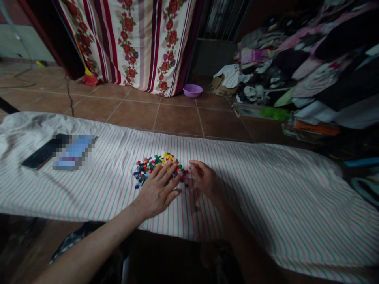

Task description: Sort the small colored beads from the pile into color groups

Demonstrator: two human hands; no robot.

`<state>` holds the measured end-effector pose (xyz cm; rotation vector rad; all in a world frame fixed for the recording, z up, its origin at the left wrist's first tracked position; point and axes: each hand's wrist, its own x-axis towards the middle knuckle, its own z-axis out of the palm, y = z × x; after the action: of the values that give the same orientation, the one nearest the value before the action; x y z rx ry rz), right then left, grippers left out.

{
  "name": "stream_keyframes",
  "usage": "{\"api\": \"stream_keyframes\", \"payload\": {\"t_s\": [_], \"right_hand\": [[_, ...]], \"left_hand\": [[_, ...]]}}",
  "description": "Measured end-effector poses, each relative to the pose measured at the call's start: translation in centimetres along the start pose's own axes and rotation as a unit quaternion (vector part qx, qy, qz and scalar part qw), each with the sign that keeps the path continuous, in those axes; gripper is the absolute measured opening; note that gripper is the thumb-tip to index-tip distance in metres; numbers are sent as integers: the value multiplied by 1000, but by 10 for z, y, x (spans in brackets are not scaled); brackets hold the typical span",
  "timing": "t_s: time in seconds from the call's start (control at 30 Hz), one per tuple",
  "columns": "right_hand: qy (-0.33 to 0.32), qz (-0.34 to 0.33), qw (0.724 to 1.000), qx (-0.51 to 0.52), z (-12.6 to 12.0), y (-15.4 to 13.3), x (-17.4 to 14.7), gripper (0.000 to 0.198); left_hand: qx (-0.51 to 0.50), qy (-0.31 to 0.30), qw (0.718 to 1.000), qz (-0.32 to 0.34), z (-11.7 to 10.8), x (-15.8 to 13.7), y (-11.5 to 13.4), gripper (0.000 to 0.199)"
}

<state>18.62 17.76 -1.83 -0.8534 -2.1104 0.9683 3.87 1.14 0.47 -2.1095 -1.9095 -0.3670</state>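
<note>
A loose heap of small coloured plastic pieces [145,163], like tiny building bricks, lies on the striped cloth [118,197]. Yellow, green, red, orange, white, grey, black and blue ones show. My left hand [158,191] rests palm down over the near side of the heap with its fingers spread, hiding part of it. Just right of the heap is my right hand [204,179], its fingers curled in and the thumb close to the index finger. Whatever lies between those fingertips, if anything, is too small to make out. A few dark pieces [186,185] lie between the two hands.
Two phones lie on the cloth at left, a dark one [40,156] and one with a blurred lit screen [74,152]. Beyond the cloth-covered surface are a tiled floor [174,116], a flowered curtain [142,47], a purple basin [193,90] and piled clothes [284,63].
</note>
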Motion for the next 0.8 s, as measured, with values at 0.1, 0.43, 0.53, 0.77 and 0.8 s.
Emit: {"api": "stream_keyframes", "payload": {"t_s": [0.1,0.43,0.53,0.77,0.8], "right_hand": [[-39,4,999,-9,-12,2,-5,28],[-130,12,991,29,-19,14,-20,29],[-129,-6,991,39,-13,11,-20,27],[-92,-11,993,70,-3,4,-10,25],[-74,-1,995,68,-3,5,-7,26]], "left_hand": [[7,-12,999,38,-5,-21,7,54],[4,-24,999,32,1,-45,1,56],[4,-15,1000,13,7,-41,-4,57],[-4,4,1000,-30,11,-26,-8,48],[-8,15,999,-36,9,-23,-7,45]]}}
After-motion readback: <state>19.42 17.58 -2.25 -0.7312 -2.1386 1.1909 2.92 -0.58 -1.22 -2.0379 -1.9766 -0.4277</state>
